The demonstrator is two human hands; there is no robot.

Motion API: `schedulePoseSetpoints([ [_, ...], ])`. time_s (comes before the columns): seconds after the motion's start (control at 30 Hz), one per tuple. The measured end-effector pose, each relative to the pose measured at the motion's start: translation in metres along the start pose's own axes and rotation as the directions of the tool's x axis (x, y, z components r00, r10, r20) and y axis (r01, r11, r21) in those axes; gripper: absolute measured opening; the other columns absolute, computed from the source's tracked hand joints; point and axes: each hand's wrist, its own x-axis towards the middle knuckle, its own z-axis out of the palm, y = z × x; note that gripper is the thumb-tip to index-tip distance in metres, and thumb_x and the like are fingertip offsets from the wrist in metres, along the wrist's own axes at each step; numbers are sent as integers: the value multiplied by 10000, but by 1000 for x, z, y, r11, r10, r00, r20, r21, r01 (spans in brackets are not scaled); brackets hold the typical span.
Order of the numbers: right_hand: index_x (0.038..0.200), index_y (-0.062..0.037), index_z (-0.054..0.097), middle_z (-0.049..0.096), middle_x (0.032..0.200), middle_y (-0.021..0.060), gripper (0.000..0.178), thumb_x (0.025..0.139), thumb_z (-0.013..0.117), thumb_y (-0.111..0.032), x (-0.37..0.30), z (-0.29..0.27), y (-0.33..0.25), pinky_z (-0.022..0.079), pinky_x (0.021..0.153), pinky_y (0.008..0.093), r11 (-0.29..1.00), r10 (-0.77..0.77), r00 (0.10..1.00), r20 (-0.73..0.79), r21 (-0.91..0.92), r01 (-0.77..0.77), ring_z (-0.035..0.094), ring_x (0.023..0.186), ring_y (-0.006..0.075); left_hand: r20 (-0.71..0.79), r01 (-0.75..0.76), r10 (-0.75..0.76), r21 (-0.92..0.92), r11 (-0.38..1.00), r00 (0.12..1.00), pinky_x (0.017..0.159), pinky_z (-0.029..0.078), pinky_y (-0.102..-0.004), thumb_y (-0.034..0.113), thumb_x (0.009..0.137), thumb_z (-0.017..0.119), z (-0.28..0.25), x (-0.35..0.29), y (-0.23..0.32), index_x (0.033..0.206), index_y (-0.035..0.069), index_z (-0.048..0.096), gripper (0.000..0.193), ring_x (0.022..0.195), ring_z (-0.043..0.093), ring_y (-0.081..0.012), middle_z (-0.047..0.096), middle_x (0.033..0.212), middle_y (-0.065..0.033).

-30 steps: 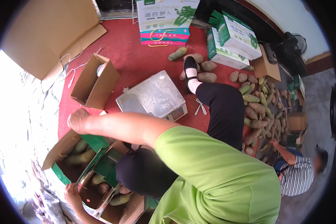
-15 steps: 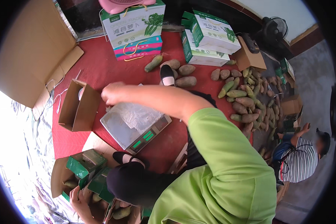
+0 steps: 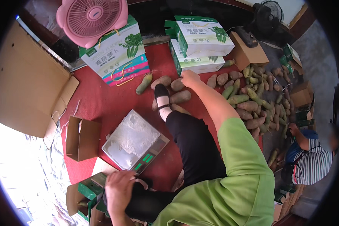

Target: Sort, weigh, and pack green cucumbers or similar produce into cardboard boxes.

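Observation:
My right arm, in a green sleeve, stretches forward over the red cloth. My right hand (image 3: 191, 78) holds nothing I can see, its fingers loosely bent and apart, beside the lower edge of a white-and-green carton (image 3: 206, 67) and just above brown sweet potatoes (image 3: 177, 84). Close to my knee, my left hand (image 3: 118, 190) is open, with bent fingers near the lower corner of a digital scale (image 3: 130, 139). Crumpled clear film covers the scale's pan. An opened green carton (image 3: 93, 185) lies left of that hand, partly hidden by it.
A brown box (image 3: 84, 139) stands left of the scale. Green radishes and sweet potatoes (image 3: 248, 105) are heaped at right. A pink fan (image 3: 94, 17) sits on cartons at far left. One person (image 3: 309, 158) in a striped shirt is beyond the heap.
My right hand has swung from beside the brown box across to the far carton and sweet potatoes. My left hand has come up out of the lower-left box toward the scale.

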Motion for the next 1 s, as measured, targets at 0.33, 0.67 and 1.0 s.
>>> schedulePoseSetpoints([
  [0.33,1198,-147,573,472,1269,112,486,739,727,-191,82,-22,24,481,876,448,989,28,960,-280,-130,-67,473,1158,318,295,124,-158,133,983,942,743,493,-403,173,776,669,92,56,-48,981,114,678,214,812,633,-301,649,844,-96],
  [0.67,1267,-178,519,358,1425,104,553,756,726,-220,148,-22,41,431,896,510,963,66,923,-379,-218,-158,356,1302,309,339,283,-287,61,957,896,711,506,-416,186,773,675,105,75,-64,984,124,686,220,786,635,-316,653,844,-95],
  [1.0,1231,-143,533,379,1392,72,500,761,703,-166,55,-29,113,403,917,502,964,-14,922,-388,-251,-90,354,1311,293,336,247,-256,70,967,906,698,508,-413,175,763,683,104,78,-61,967,114,684,212,777,636,-312,650,831,-100],
])
